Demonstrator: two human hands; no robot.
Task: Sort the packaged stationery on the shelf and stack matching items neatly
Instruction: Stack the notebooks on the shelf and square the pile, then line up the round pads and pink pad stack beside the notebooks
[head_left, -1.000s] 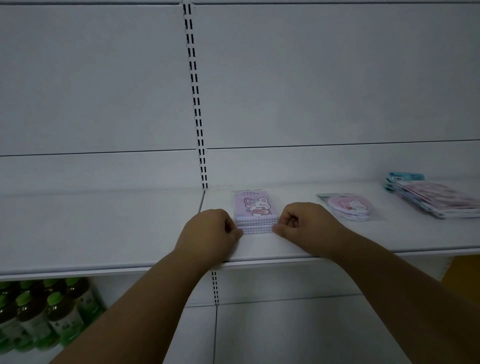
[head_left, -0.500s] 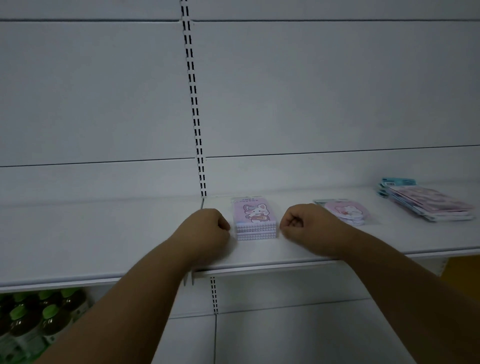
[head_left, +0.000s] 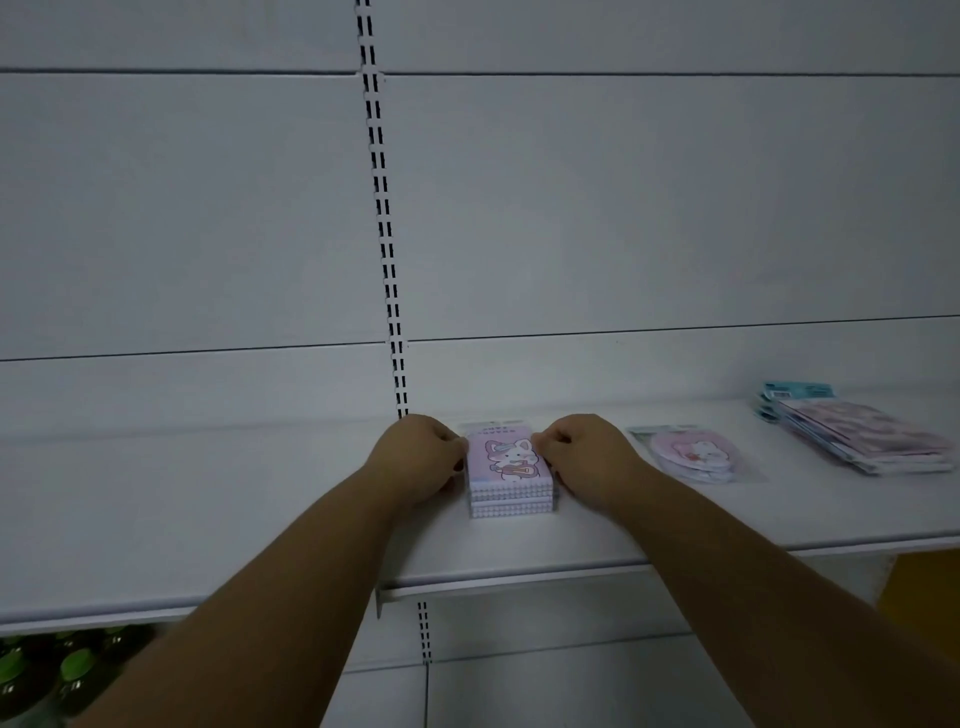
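We press our left hand and right hand, both curled, against the sides of the notepad stack on the shelf — squeeze unevenly and, we judge, the slick packets could skew or slide apart.

Both arms stretched out forward. Left grip curled, touching the left side of the notebook stack; right grip curled, touching its right side.

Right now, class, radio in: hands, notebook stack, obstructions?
Left hand, right hand pressed against pink notebook stack sides. Stack squared on shelf. Nothing obstructing.
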